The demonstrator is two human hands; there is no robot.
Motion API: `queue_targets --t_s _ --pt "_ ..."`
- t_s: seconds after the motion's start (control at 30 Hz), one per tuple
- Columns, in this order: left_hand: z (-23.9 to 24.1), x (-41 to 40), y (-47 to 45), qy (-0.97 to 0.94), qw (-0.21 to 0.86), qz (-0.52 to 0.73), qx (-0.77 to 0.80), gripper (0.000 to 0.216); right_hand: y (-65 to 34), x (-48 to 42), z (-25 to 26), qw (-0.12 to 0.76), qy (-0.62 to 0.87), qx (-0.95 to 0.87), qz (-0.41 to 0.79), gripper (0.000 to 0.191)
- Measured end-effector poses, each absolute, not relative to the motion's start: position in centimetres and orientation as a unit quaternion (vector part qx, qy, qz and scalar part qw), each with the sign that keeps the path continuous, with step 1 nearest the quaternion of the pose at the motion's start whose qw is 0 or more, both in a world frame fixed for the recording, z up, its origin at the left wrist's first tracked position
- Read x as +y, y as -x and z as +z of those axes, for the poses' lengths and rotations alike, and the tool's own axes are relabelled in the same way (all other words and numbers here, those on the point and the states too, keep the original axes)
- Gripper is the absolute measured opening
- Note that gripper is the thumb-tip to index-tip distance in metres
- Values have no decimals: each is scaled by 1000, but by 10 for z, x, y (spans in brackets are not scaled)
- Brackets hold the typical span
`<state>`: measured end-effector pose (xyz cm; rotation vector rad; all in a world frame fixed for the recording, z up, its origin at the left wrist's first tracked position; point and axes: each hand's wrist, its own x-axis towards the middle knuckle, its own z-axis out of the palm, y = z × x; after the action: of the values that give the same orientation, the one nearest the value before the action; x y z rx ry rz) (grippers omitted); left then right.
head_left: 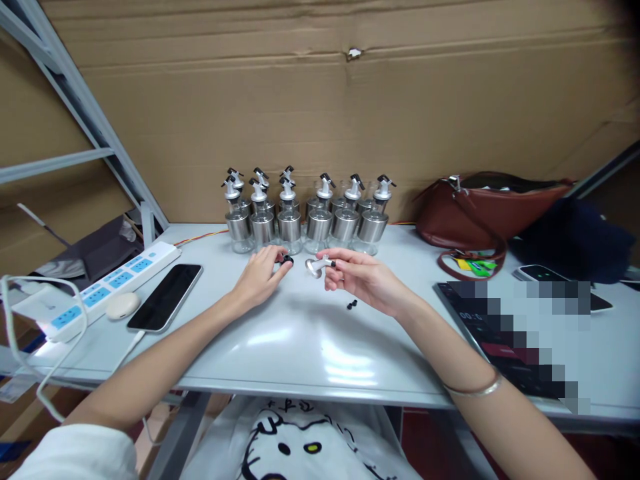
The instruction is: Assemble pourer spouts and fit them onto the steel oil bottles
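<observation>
My right hand (361, 277) is closed around a small silver pourer cap with a black tip (319, 265), held just above the grey table (300, 347). My left hand (261, 275) pinches a small black ring-shaped part (287, 259) between thumb and fingertips, close to the cap. A tiny black piece (352, 305) lies on the table under my right hand. Behind both hands stands a cluster of several glass and steel dispenser bottles (305, 220) with pourer tops.
A black phone (167, 295) on a cable, a white round object (123, 305) and a white power strip (95, 288) lie at the left. A brown bag (480, 207), a dark tablet (500, 340) and another phone (545, 275) sit at the right. Cardboard forms the back wall.
</observation>
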<state>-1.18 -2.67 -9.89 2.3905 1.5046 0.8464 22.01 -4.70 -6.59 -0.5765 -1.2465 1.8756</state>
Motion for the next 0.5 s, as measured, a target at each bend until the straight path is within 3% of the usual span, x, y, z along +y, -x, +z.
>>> queue_targets --t_s 0.23,0.33,0.5 --pt "-92 -30 17 -798 86 387 453 28 -221 -47 -65 406 221 -481 745 23" --pt "-88 -34 17 -801 144 416 406 28 -220 -48 -64 413 235 -488 732 21" --pt "-89 -54 3 -836 264 338 341 39 -219 -49 -69 377 235 -561 699 14"
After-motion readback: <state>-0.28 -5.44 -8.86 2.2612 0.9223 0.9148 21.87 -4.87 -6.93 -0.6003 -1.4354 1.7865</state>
